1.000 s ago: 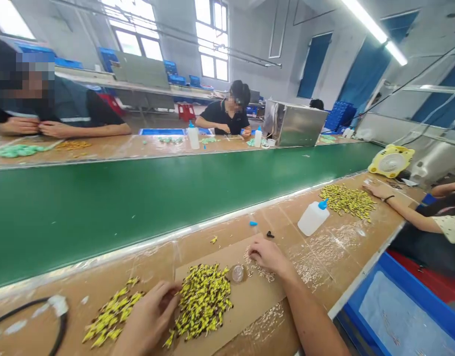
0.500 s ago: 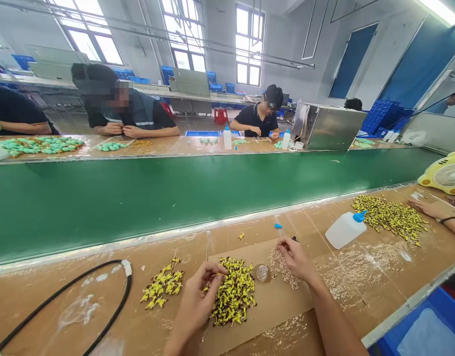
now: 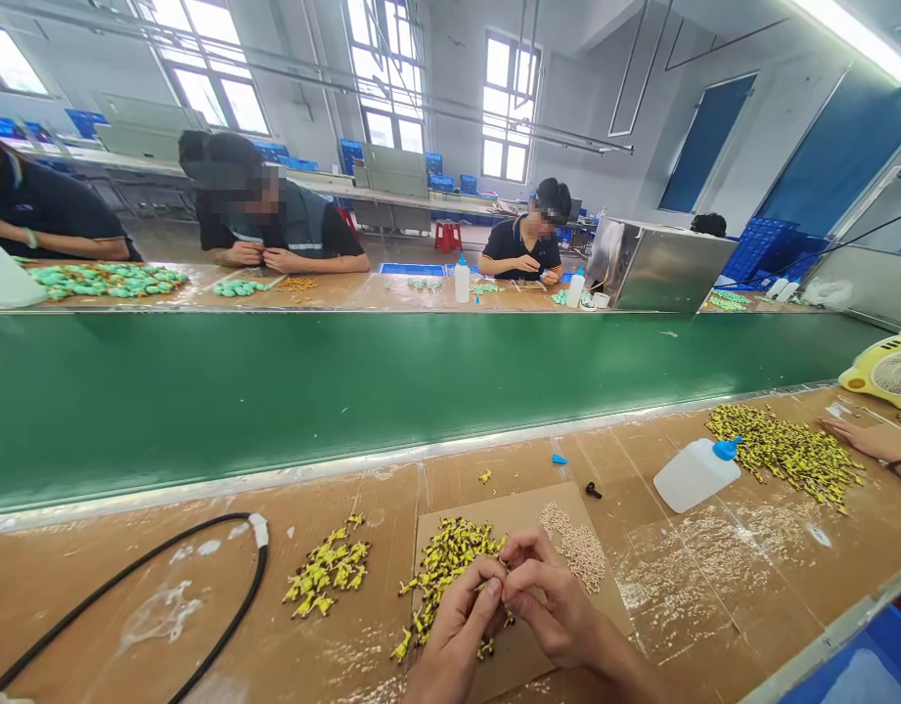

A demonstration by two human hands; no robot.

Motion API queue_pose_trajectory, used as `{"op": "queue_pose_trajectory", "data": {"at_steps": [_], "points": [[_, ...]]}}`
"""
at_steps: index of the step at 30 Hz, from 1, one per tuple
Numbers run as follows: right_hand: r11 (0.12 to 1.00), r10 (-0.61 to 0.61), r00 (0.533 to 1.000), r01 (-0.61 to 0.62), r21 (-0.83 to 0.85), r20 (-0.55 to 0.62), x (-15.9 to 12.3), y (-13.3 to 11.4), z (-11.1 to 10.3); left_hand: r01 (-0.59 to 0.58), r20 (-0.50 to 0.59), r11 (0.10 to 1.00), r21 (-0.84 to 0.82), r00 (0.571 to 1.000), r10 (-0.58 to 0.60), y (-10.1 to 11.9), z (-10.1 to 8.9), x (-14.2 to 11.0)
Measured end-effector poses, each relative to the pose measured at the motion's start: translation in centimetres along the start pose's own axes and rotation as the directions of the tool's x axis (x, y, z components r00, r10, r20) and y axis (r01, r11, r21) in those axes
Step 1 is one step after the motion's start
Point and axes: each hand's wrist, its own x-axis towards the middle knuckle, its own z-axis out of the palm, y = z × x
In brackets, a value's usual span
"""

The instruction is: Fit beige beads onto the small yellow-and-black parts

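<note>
My left hand [image 3: 465, 618] and my right hand [image 3: 549, 596] meet fingertip to fingertip over the cardboard sheet [image 3: 527, 504]. Both are closed in a pinch, and whatever lies between the fingers is too small and too hidden to name. Partly behind my hands is a pile of small yellow and dark brown figures [image 3: 450, 557]. Beyond my right hand spreads a patch of tiny pale beige pieces [image 3: 576, 548]. A smaller group of the yellow figures [image 3: 331, 567] lies to the left of my left hand.
A white bottle with a blue cap [image 3: 696, 476] lies tilted on the right, near a larger yellow pile [image 3: 788, 455] and another person's hand [image 3: 857, 435]. A black cable [image 3: 255, 577] loops at left. Past the green belt [image 3: 391, 391], several people work at a bench.
My right hand has moved left and down from the beige pieces to join my left hand. My left hand has shifted right, toward it. The camera view has tilted slightly.
</note>
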Motion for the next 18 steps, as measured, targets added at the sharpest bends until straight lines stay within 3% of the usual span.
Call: {"op": "queue_pose_trajectory", "data": {"at_steps": [6, 13, 18], "points": [[0.994, -0.045, 0.994, 0.033, -0.108, -0.104, 0.2, -0.1, 0.3, -0.021, 0.041, 0.997, 0.081, 0.999, 0.018, 0.8, -0.2, 0.3], [0.928, -0.160, 0.981, 0.111, -0.355, -0.111, 0.5, 0.0, 0.0, -0.093, -0.044, 0.978, 0.188, 0.994, 0.103, -0.7, -0.8, 0.7], [0.946, -0.132, 0.980, 0.080, -0.314, -0.146, 0.7, -0.1, 0.0, -0.119, -0.055, 0.958, 0.259, 0.989, 0.138, -1.0, -1.0, 0.8]]}}
